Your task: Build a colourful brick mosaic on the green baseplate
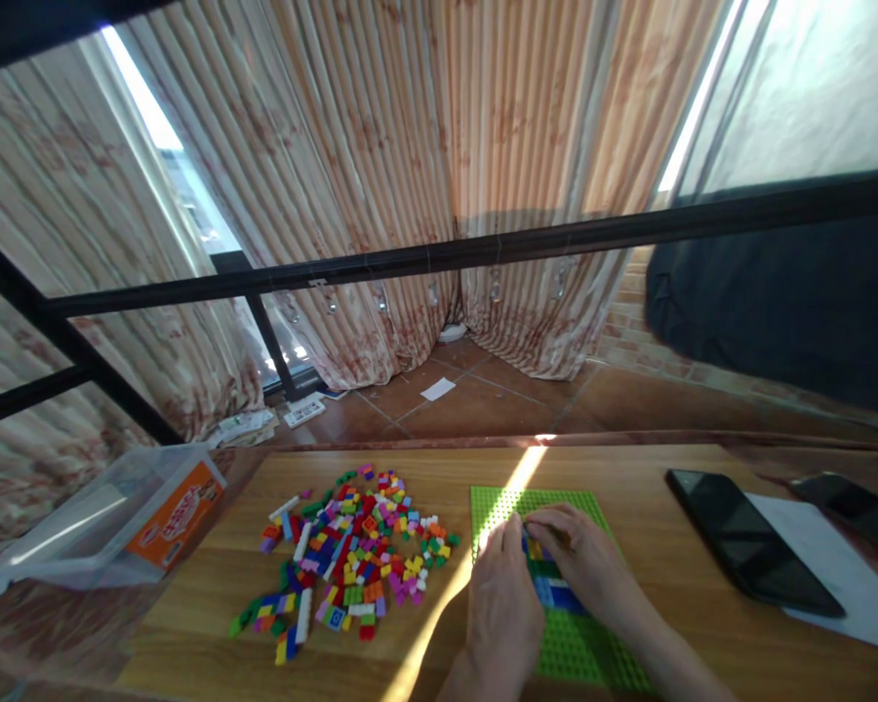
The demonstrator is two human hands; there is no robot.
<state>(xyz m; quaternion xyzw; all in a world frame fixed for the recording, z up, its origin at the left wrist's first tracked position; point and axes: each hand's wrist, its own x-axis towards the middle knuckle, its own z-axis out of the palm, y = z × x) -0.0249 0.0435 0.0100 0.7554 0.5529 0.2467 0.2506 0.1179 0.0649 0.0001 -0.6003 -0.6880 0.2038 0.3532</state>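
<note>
My left hand [506, 604] and my right hand [586, 558] meet over the upper part of a green studded baseplate [578, 648]. The fingertips of both hands are drawn together, almost touching, close to the plate's surface. Whatever lies between them is hidden by the fingers. Beneath and between the hands, blue bricks [556, 593] are fixed to the plate, with a yellow brick [535, 550] and dark green ones just above. The left hand covers part of this built row. To the left spreads a loose pile of coloured toy bricks [370, 546].
A clear plastic box [102, 531] with an orange label stands left of the wooden table [212, 604]. On the right lie a black tablet [753, 536], white paper [863, 604] and a dark phone [853, 507]. A dark metal rail [410, 261] and curtains [380, 127] are beyond.
</note>
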